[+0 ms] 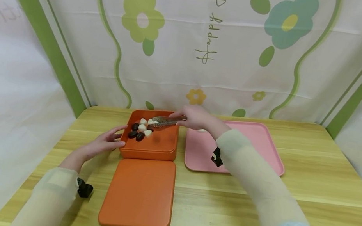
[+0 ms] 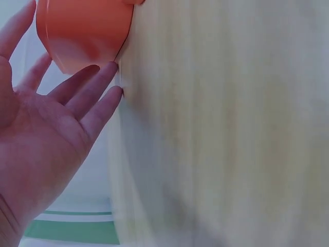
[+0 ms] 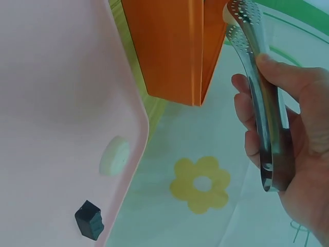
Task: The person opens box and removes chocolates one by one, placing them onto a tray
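Observation:
In the head view my right hand grips metal tongs over an open orange box. The tongs' perforated tips are inside the box, among white heart-like pieces and dark rounded pieces. The right wrist view shows thumb and fingers round the tongs, and a white piece at their tips; whether it is pinched I cannot tell. My left hand is at the box's left side, its fingers spread and fairly straight. Fingertips of that hand touch or nearly touch the box wall.
An orange lid lies flat in front of the box. To the right is a pink tray, bearing a white piece and a dark block-like piece. A printed curtain stands behind the wooden table.

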`<state>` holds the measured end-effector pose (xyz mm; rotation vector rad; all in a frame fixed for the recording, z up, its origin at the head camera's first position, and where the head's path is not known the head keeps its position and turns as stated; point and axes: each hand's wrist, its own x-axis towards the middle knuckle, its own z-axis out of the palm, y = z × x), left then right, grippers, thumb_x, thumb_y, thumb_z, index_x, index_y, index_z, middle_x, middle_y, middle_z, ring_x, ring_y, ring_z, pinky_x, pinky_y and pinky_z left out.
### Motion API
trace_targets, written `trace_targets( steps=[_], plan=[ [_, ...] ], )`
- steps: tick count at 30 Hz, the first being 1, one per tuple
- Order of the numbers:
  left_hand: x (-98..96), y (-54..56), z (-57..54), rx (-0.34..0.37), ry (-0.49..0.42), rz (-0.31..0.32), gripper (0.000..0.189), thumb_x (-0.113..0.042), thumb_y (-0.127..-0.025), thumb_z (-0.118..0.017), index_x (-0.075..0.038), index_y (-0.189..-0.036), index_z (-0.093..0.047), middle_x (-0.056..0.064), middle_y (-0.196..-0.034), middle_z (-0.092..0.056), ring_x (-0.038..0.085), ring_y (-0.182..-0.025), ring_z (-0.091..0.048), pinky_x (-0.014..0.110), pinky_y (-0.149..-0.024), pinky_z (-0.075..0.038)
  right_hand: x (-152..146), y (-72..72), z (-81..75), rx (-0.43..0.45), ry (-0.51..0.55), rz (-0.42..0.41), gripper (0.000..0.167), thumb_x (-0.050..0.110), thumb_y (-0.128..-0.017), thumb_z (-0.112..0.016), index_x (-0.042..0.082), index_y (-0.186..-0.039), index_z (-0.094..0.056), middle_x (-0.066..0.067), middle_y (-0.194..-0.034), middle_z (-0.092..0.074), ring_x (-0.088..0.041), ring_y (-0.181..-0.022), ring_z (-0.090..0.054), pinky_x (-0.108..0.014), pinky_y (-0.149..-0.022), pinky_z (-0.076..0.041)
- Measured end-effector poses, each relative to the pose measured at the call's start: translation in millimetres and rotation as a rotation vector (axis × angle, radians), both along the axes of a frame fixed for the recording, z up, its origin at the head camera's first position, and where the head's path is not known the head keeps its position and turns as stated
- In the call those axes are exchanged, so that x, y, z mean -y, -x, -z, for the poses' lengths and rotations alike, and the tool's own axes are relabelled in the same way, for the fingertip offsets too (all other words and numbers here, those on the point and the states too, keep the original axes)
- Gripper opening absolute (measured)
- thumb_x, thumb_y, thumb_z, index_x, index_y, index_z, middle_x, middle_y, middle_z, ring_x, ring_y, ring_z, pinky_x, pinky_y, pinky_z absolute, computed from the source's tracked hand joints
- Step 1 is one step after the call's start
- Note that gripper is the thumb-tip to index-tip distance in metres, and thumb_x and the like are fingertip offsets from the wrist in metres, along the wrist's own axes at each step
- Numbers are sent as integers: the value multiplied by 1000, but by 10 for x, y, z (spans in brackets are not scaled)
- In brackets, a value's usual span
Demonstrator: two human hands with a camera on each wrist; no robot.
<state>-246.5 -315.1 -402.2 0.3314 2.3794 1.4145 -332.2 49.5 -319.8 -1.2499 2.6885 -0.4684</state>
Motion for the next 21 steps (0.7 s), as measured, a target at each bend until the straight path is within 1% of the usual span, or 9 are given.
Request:
trace_targets(
  steps=[1, 4, 7, 9, 11, 13, 14, 19, 21],
  plan=[
    [8, 23, 4, -1, -5, 3, 76, -29, -97, -62, -19, -157, -17, 22, -158, -14, 43, -143, -13, 58, -107, -27, -21, 4, 11, 8, 25, -12, 36, 23, -96, -63, 21, -132, -63, 0, -129, -62, -20, -102, -60, -37, -81, -46],
    [32, 85, 11, -6, -24, 28, 80, -24, -95, -65, -17, -158, -15, 24, -158, -14, 43, -143, -12, 57, -107, -26, -94, 9, 41, 49, 95, -50, 37, 18, -96, -63, 16, -133, -62, -3, -132, -60, -21, -114, -58, -37, -90, -46],
    [51, 125, 15, 17, -53, 52, 83, -19, -94, -66, -19, -158, -13, 21, -160, -9, 42, -144, -9, 57, -108, -24, -168, 10, 64, 103, 152, -81, 38, 14, -96, -63, 10, -134, -61, -7, -134, -58, -23, -122, -54, -39, -96, -45],
    [57, 136, 18, 36, -73, 80, 84, -17, -95, -65, -19, -158, -10, 20, -160, -4, 42, -144, -6, 58, -108, -23, -221, 9, 76, 133, 186, -100, 39, 11, -95, -64, 7, -133, -60, -10, -135, -57, -25, -118, -55, -41, -95, -46],
    [54, 139, 18, 62, -86, 92, 85, -16, -95, -65, -21, -158, -8, 17, -161, -2, 41, -145, -5, 57, -109, -22, -276, 8, 88, 152, 223, -115, 38, 8, -94, -64, 4, -132, -61, -12, -134, -58, -25, -116, -56, -42, -93, -46],
    [49, 140, 19, 78, -92, 100, 85, -16, -96, -64, -23, -158, -7, 17, -161, -1, 40, -145, -5, 58, -110, -20, -340, 1, 94, 181, 256, -124, 38, 4, -93, -64, 1, -131, -61, -15, -132, -59, -25, -107, -57, -42, -87, -46],
    [47, 142, 21, 85, -92, 96, 85, -17, -96, -64, -25, -158, -8, 16, -161, -1, 40, -145, -5, 58, -110, -20, -373, -5, 94, 197, 269, -123, 38, 3, -93, -64, 0, -131, -61, -16, -131, -59, -26, -101, -57, -42, -83, -46],
    [53, 144, 26, 101, -89, 74, 84, -17, -96, -63, -28, -158, -7, 18, -161, 1, 40, -145, -4, 58, -110, -19, -538, -26, 92, 236, 296, -115, 39, 0, -94, -62, -2, -133, -58, -19, -127, -61, -26, -92, -59, -35, -74, -46],
    [60, 137, 27, 107, -100, 73, 84, -16, -97, -62, -27, -158, -6, 20, -160, 2, 41, -145, -3, 58, -109, -20, -609, -43, 93, 245, 285, -97, 40, 2, -94, -62, 0, -134, -58, -19, -126, -61, -25, -78, -60, -34, -68, -47]
  ],
)
